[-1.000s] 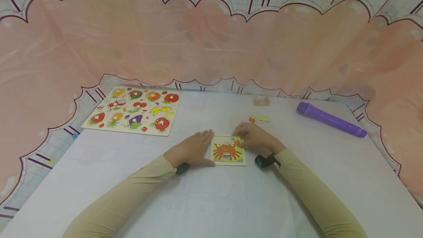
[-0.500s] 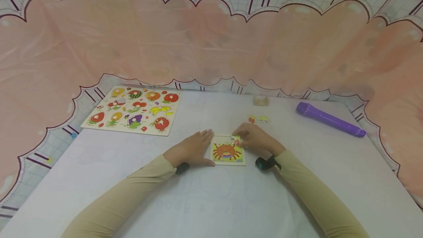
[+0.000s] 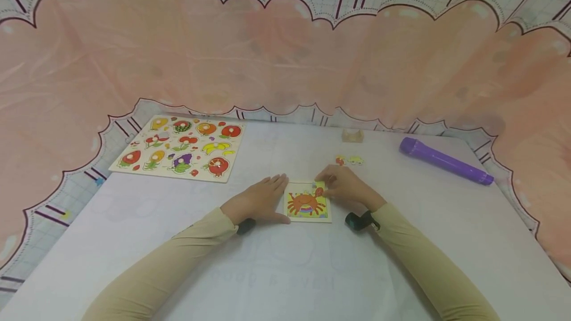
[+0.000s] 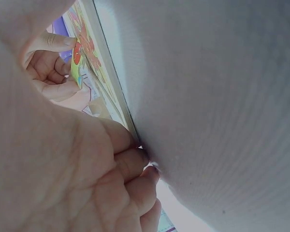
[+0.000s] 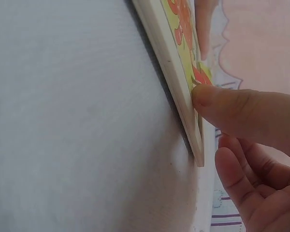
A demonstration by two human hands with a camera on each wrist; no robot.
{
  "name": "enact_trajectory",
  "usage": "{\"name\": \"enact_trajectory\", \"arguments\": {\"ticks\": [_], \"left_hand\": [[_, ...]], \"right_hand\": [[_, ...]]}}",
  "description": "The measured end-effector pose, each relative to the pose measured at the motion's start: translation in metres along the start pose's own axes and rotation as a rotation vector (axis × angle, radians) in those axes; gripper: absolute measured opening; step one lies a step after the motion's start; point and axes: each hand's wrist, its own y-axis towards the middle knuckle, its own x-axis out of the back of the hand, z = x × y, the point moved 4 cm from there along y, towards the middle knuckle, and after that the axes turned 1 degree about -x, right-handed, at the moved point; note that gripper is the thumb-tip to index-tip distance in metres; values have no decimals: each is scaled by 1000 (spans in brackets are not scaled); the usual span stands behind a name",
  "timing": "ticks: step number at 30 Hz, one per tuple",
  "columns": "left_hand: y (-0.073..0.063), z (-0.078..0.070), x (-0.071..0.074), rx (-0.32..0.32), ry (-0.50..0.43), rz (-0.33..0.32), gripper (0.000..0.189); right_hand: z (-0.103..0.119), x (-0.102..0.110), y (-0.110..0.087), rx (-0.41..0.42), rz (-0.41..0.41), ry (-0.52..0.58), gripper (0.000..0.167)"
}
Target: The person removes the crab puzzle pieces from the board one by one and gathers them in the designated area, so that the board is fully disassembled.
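Note:
A small square crab puzzle (image 3: 307,207) lies in its pale wooden frame at the middle of the white table. My right hand (image 3: 345,187) pinches a puzzle piece (image 3: 318,191) with a red claw on yellow, over the frame's top right corner. In the left wrist view that piece (image 4: 77,63) stands tilted between thumb and fingertips, above the board. My left hand (image 3: 260,201) rests at the frame's left side, fingers extended along the edge and thumb by the lower left corner. Beyond the right hand lie two small puzzle pieces, one red (image 3: 340,160) and one yellow-green (image 3: 356,160).
A fruit peg puzzle board (image 3: 178,150) lies at the back left. A purple microphone-shaped object (image 3: 446,161) is at the right. Behind the loose pieces sits a small tan block with a notched top (image 3: 353,135). A patterned pink curtain (image 3: 285,58) hangs behind the table.
The claw piece has changed its tilt in my right fingers: half a second ago its face looked pale, now it shows red. My left hand and the frame stay where they were.

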Motion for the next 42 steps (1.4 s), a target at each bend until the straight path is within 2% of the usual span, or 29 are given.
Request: {"name": "enact_trajectory", "arguments": {"ticks": [7, 15, 24, 37, 42], "left_hand": [[0, 0, 0, -2, 1, 5, 103], [1, 1, -1, -8, -5, -1, 103], [0, 1, -1, -13, -21, -8, 103], [1, 1, -1, -13, -14, -8, 102], [-1, -1, 2, -17, -15, -8, 102]], "right_hand": [[-8, 2, 1, 20, -47, -6, 33], [-19, 7, -1, -3, -36, 14, 34], [-37, 21, -15, 7, -73, 9, 32], [-80, 63, -47, -130, -119, 57, 37], [-102, 79, -54, -211, -126, 64, 39]]}}
